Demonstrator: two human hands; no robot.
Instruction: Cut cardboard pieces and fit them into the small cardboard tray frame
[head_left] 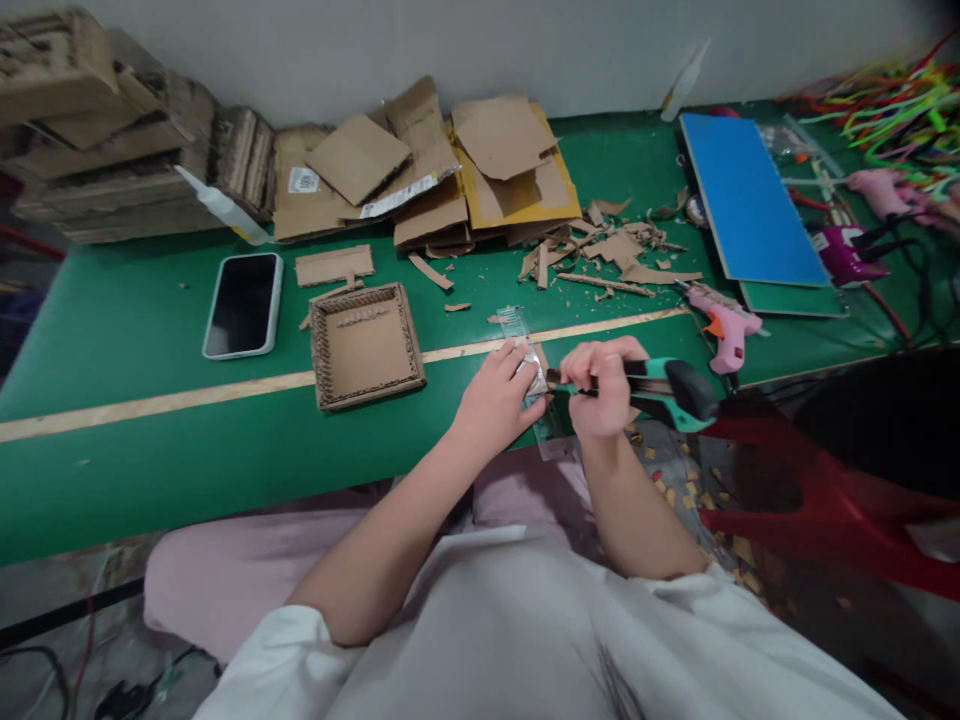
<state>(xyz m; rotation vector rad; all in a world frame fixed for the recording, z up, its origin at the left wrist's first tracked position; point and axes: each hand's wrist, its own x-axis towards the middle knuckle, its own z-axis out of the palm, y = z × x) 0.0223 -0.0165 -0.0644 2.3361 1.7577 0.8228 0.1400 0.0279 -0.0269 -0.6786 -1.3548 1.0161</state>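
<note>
On the near part of the green table, my left hand (pixel 499 388) lies spread over a clear plastic ruler (pixel 513 320), fingers and thumb apart, pressing it down. Closed around a teal and black utility knife (pixel 679 392), my right hand (pixel 602 385) is just right of the ruler. The knife's front end points left toward the ruler's edge; its blade tip is too small to make out. A bit of brown cardboard seems to lie under the ruler, mostly covered by my fingers. Left of my hands sits a shallow square cardboard tray (pixel 367 360) with corrugated walls.
A phone (pixel 243 305), glue bottle (pixel 223 205) and cardboard stacks (pixel 150 140) are at left. Cardboard scraps (pixel 615 255) lie behind my hands. A pink glue gun (pixel 724 325), blue board (pixel 750 200) and cords are at right. A red stool (pixel 825 500) stands beside the table.
</note>
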